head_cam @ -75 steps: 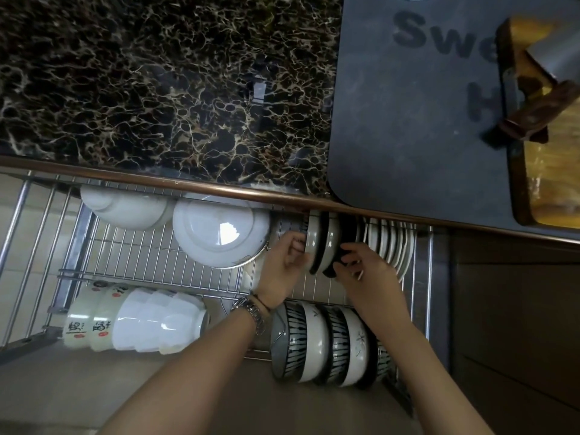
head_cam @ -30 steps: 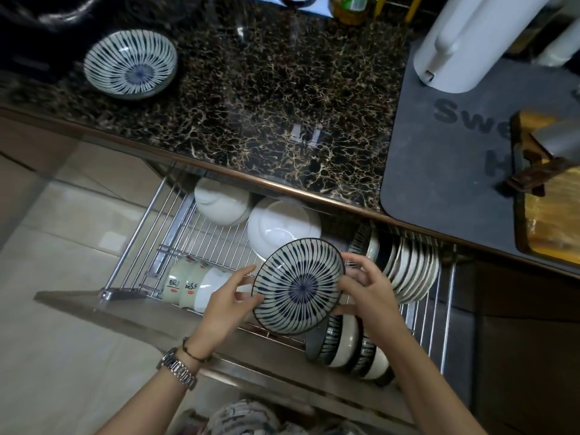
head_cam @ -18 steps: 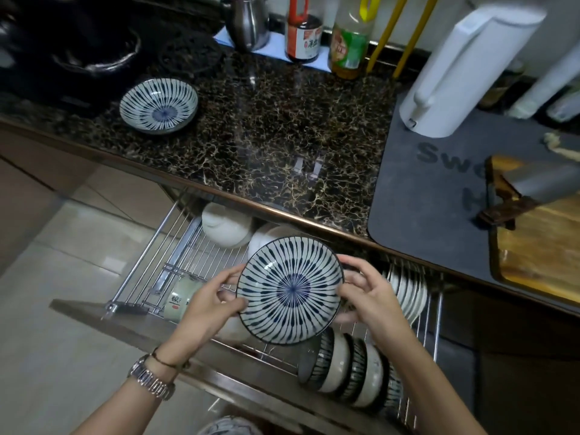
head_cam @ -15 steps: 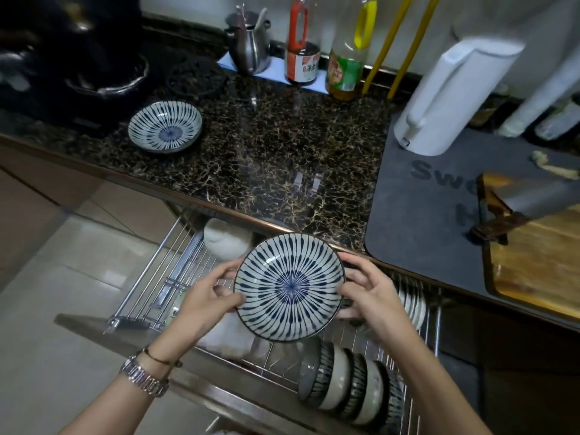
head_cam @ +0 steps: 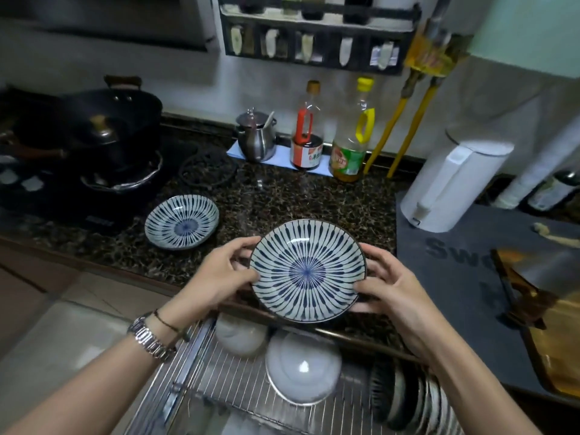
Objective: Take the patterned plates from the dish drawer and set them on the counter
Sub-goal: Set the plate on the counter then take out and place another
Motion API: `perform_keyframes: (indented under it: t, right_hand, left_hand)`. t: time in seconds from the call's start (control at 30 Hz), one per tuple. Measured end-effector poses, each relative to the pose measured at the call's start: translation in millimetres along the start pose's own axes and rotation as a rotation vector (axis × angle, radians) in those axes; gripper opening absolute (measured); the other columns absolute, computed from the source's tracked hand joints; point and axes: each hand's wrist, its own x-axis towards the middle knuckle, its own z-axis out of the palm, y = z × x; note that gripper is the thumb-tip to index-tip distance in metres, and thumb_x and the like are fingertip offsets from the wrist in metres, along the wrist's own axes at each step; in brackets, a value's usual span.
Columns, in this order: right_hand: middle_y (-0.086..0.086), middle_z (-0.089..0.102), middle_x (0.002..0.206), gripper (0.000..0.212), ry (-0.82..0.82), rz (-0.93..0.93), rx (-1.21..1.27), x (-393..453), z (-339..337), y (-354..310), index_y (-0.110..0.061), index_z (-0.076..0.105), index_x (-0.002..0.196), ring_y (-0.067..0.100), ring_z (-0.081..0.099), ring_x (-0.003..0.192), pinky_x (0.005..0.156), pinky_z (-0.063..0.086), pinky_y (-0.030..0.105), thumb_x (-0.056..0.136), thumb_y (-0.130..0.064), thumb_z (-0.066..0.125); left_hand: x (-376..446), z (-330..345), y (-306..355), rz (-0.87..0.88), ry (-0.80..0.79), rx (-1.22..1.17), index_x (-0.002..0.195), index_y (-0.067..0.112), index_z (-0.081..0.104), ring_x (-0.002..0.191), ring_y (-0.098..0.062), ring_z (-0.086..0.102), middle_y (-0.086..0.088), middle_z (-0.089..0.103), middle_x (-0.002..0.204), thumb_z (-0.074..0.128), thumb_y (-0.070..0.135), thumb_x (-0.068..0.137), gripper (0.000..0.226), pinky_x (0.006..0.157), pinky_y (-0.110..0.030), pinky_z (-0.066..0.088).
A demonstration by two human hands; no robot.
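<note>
Lifting the round blue-and-white striped ceramic plate (head_cam: 307,270) clear of the wire dish drawer (head_cam: 238,381), you now grip its rim with left hand (head_cam: 216,276) and right hand (head_cam: 387,290) above the dark marbled counter (head_cam: 314,199), right of its already-placed twin plate (head_cam: 181,221).

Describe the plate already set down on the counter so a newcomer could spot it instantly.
Start at the black stove on the dark marble counter. Just right of it lies a blue-striped plate, flat and untouched. Its twin is held between the left hand and right hand; this one is not.
</note>
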Motion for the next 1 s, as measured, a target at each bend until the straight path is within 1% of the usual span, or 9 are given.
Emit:
perform_keyframes:
  t: [0.03,0.1,0.23,0.37,0.43,0.5,0.63,0.8,1.0]
  right_hand:
    - [0.007,0.067,0.112,0.06,0.009,0.003,0.003,12,7,-1,-0.019,0.055,0.124,0.019,0.072,0.086,0.057,0.061,0.037,0.074,0.013,0.065]
    - [0.008,0.067,0.113,0.061,0.042,0.013,0.017,40,22,-2,-0.018,0.055,0.125,0.021,0.072,0.088,0.061,0.062,0.041,0.074,0.014,0.065]
    - [0.008,0.068,0.11,0.061,0.142,0.039,0.016,102,53,-3,-0.017,0.055,0.124,0.018,0.073,0.085,0.057,0.061,0.036,0.073,0.016,0.063]
    - [0.006,0.067,0.11,0.062,0.248,0.081,0.058,157,74,-1,-0.015,0.053,0.124,0.015,0.073,0.079,0.053,0.06,0.034,0.073,0.019,0.062]
    - [0.006,0.064,0.114,0.063,0.298,0.107,0.014,179,80,2,-0.014,0.052,0.126,0.02,0.072,0.081,0.054,0.061,0.037,0.073,0.019,0.063]
    - [0.006,0.064,0.114,0.062,0.335,0.134,-0.001,197,83,7,-0.013,0.051,0.126,0.023,0.07,0.084,0.055,0.062,0.04,0.073,0.02,0.061]
    - [-0.002,0.064,0.097,0.058,0.353,0.165,0.022,231,87,20,-0.016,0.05,0.116,0.017,0.065,0.08,0.053,0.06,0.038,0.074,0.024,0.055]
    - [-0.005,0.063,0.095,0.058,0.333,0.181,0.019,266,87,38,-0.02,0.049,0.114,0.016,0.065,0.082,0.056,0.061,0.037,0.075,0.023,0.055]
    - [-0.005,0.063,0.097,0.06,0.303,0.182,0.04,288,83,52,-0.022,0.05,0.115,0.018,0.066,0.087,0.053,0.061,0.032,0.074,0.021,0.058]
  left_hand:
    - [16,-10,-1,0.006,-0.017,0.008,0.124,0.02,0.054,0.071,-0.014,0.061,-0.004,0.066,0.103,0.067,-0.007,0.071,0.061,0.064,-0.017,0.053]
    - [52,-30,-5,0.013,-0.061,0.013,0.124,0.022,0.053,0.068,-0.008,0.062,-0.001,0.066,0.1,0.068,-0.006,0.071,0.061,0.063,-0.015,0.053]
    - [131,-62,-15,0.055,-0.088,0.025,0.122,0.024,0.054,0.058,-0.002,0.058,0.001,0.065,0.096,0.067,-0.003,0.07,0.06,0.071,-0.033,0.053]
    - [201,-75,-27,0.068,-0.104,0.064,0.124,0.021,0.056,0.075,-0.016,0.061,-0.006,0.065,0.103,0.069,0.002,0.067,0.061,0.083,-0.042,0.054]
    - [230,-75,-37,0.07,-0.125,0.109,0.124,0.023,0.055,0.09,-0.02,0.062,-0.006,0.065,0.106,0.068,0.006,0.065,0.063,0.09,-0.044,0.052]
    - [254,-72,-48,0.059,-0.145,0.147,0.124,0.025,0.054,0.098,-0.021,0.062,-0.004,0.065,0.105,0.068,0.008,0.064,0.064,0.093,-0.044,0.051]
    - [290,-67,-70,0.044,-0.131,0.209,0.124,0.022,0.056,0.095,-0.018,0.063,0.0,0.066,0.099,0.069,0.008,0.063,0.064,0.09,-0.036,0.051]
    - [321,-66,-88,0.021,-0.111,0.207,0.122,0.021,0.057,0.101,-0.025,0.062,-0.01,0.066,0.107,0.067,0.001,0.063,0.063,0.094,-0.046,0.05]
    - [340,-67,-100,-0.013,-0.086,0.223,0.12,0.025,0.058,0.101,-0.022,0.061,-0.008,0.066,0.109,0.069,0.001,0.064,0.062,0.095,-0.045,0.05]
